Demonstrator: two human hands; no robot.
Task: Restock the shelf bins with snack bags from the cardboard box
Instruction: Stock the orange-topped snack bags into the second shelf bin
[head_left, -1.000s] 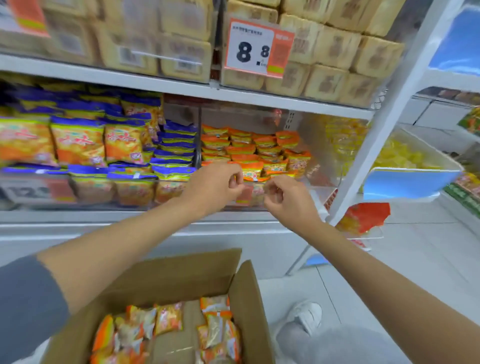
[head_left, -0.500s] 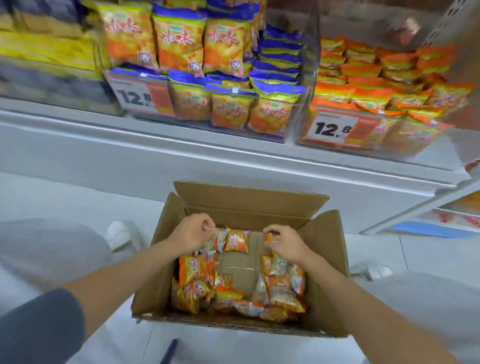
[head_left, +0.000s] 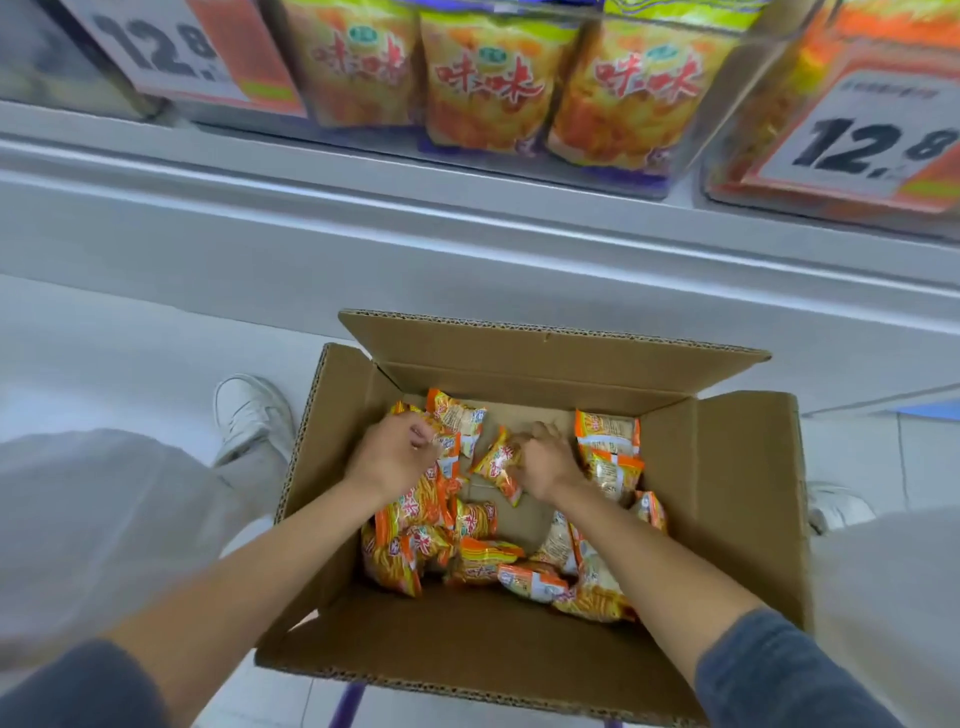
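An open cardboard box (head_left: 727, 483) sits on the floor below the shelf, with several small orange and yellow snack bags (head_left: 478, 561) loose on its bottom. Both my hands are inside it. My left hand (head_left: 395, 457) curls its fingers round a snack bag (head_left: 457, 421) near the far left corner. My right hand (head_left: 545, 460) grips another small bag (head_left: 498, 465) in the middle, lifted slightly off the bottom. Above, clear shelf bins (head_left: 670, 182) hold larger orange bags (head_left: 483, 83) standing upright.
Price tags reading 12.8 hang on the bin fronts at the left (head_left: 171, 52) and right (head_left: 872, 140). A grey shelf ledge (head_left: 363, 208) runs across above the box. My white shoes (head_left: 249, 415) and light trousers flank the box on the pale floor.
My hands left the orange-bag bin on the shelf and came down into the box. The view dropped and moved closer. Each hand now holds a small bag.
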